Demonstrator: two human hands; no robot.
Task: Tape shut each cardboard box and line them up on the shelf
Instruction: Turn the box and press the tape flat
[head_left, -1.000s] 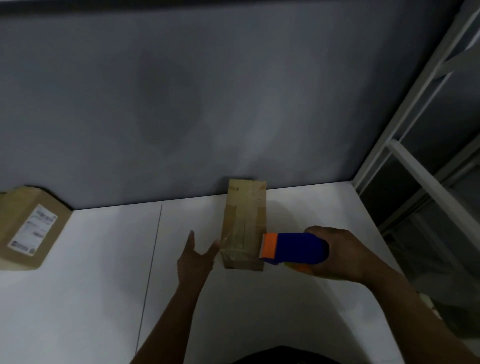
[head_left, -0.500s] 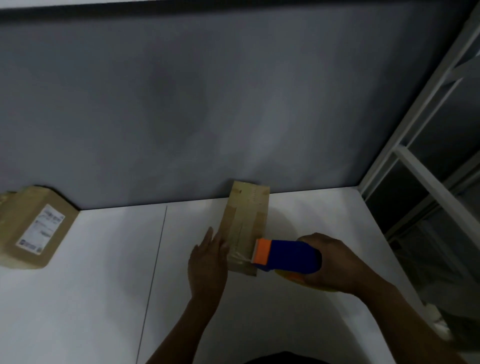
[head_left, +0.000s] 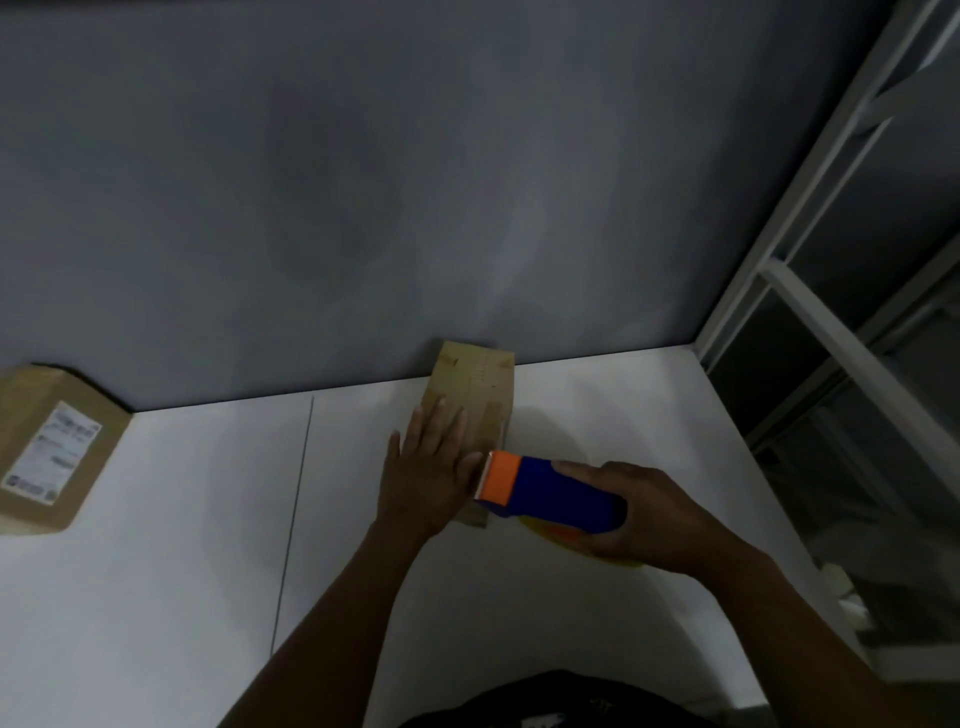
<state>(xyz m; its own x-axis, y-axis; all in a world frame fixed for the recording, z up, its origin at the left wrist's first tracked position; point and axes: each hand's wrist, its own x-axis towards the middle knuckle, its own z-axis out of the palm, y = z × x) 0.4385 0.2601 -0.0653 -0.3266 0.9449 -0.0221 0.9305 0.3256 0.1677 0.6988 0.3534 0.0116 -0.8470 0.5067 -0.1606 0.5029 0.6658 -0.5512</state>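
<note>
A narrow brown cardboard box (head_left: 480, 387) lies on the white shelf surface (head_left: 182, 519), its far end against the grey wall. My left hand (head_left: 428, 475) lies flat with straight fingers on the box's near top. My right hand (head_left: 631, 512) grips a blue tape dispenser (head_left: 550, 493) with an orange front end, held at the box's near right edge. A yellow tape roll shows under the dispenser. A second, larger cardboard box (head_left: 49, 452) with a white label sits at the far left against the wall.
The grey wall (head_left: 415, 182) closes the back of the surface. A white metal rack frame (head_left: 841, 322) stands at the right, past the surface's right edge. A thin seam (head_left: 293, 519) runs front to back through the surface.
My left hand has moved from beside the box's left edge up onto its top and now lies flat there. The dispenser has shifted slightly left along the box's near end.
</note>
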